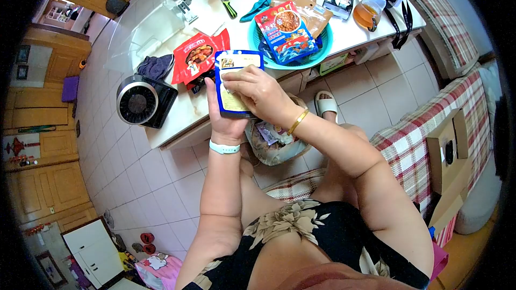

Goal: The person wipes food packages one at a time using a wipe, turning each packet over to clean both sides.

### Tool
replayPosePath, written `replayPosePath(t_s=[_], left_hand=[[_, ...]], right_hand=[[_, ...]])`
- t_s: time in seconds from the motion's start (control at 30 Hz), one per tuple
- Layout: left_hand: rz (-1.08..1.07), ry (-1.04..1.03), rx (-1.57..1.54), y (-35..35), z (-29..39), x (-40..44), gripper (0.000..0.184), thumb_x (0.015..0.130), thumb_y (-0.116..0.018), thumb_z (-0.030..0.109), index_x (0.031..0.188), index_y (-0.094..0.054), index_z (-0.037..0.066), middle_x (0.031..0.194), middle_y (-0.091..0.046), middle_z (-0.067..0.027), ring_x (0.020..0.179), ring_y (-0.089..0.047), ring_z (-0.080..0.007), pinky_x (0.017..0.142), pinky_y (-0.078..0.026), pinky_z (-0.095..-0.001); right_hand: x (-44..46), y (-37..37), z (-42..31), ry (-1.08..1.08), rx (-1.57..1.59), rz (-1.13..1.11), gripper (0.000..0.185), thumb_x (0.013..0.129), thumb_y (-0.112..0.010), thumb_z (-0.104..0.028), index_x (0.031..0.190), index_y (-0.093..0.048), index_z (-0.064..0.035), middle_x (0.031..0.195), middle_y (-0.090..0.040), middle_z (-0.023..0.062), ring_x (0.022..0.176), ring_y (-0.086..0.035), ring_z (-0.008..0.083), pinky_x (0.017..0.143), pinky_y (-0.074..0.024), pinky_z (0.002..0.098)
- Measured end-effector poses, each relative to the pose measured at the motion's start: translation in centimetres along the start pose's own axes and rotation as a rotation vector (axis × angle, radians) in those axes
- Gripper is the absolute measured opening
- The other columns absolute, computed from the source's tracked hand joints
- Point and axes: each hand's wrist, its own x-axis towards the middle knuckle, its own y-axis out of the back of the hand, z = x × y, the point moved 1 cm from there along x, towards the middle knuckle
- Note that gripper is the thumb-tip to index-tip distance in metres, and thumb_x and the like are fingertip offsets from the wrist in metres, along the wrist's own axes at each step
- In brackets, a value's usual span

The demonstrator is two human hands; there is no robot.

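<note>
A blue food pouch with a pale yellow printed panel is held upright over the near edge of the table. My left hand supports it from below and behind, its thumb along the left side. Across the pouch's front lies my right hand, fingers bent and pressed together against the panel. A small white bit shows at those fingertips, too little of it to name. Just beyond the pouch, a red food packet lies on the table. To the right, a turquoise basket holds a red-and-blue pouch and a brown pouch.
A black round-faced appliance stands at the table's left corner beside a dark cloth. Farther back are a green-handled knife, a clear container and a glass jug. Below hangs a plastic bag near my knees.
</note>
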Motion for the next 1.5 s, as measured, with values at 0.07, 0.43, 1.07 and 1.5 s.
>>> replayPosePath(t_s=[0.07,0.43,1.07,1.5], left_hand=[[-0.006,0.007,-0.036,0.0,0.2,0.0,0.072,0.102,-0.044,0.060,0.149,-0.043,0.005,0.145,-0.053,-0.0159,0.133,-0.052,-0.0309,0.116,-0.037,-0.0484],[0.150,-0.088,0.071,-1.3,1.7,0.0,0.090,0.095,-0.040,0.075,0.155,-0.032,0.009,0.150,-0.047,-0.0214,0.129,-0.053,-0.0460,0.111,-0.038,-0.0676],[-0.004,0.134,0.084,-1.9,-1.7,-0.5,0.076,0.102,-0.041,0.065,0.148,-0.043,0.005,0.144,-0.055,-0.0126,0.131,-0.055,-0.0265,0.112,-0.042,-0.0448],[0.053,-0.126,0.022,-1.0,2.3,-0.1,0.083,0.096,-0.049,0.064,0.154,-0.036,0.006,0.150,-0.048,-0.0211,0.133,-0.051,-0.0420,0.115,-0.034,-0.0634]], right_hand=[[0.0,0.0,-0.4,0.010,0.013,0.005,0.023,0.080,-0.069,-0.002,0.103,-0.072,-0.0016,0.115,-0.071,0.0108,0.102,-0.064,0.0313,0.092,-0.0537,0.0411],[-1.0,-1.1,-1.7,0.070,0.145,-0.135,0.032,0.071,-0.073,0.000,0.103,-0.071,-0.0057,0.113,-0.071,0.0072,0.100,-0.066,0.0268,0.088,-0.0560,0.0387],[1.4,3.1,1.2,-0.081,-0.036,0.199,0.024,0.076,-0.072,0.006,0.098,-0.072,-0.0041,0.109,-0.073,0.0093,0.100,-0.067,0.0287,0.089,-0.0539,0.0389],[-1.1,-1.3,-2.7,-0.007,0.280,-0.179,0.020,0.074,-0.073,0.007,0.090,-0.070,-0.0053,0.107,-0.069,0.0071,0.099,-0.067,0.0282,0.086,-0.0562,0.0389]])
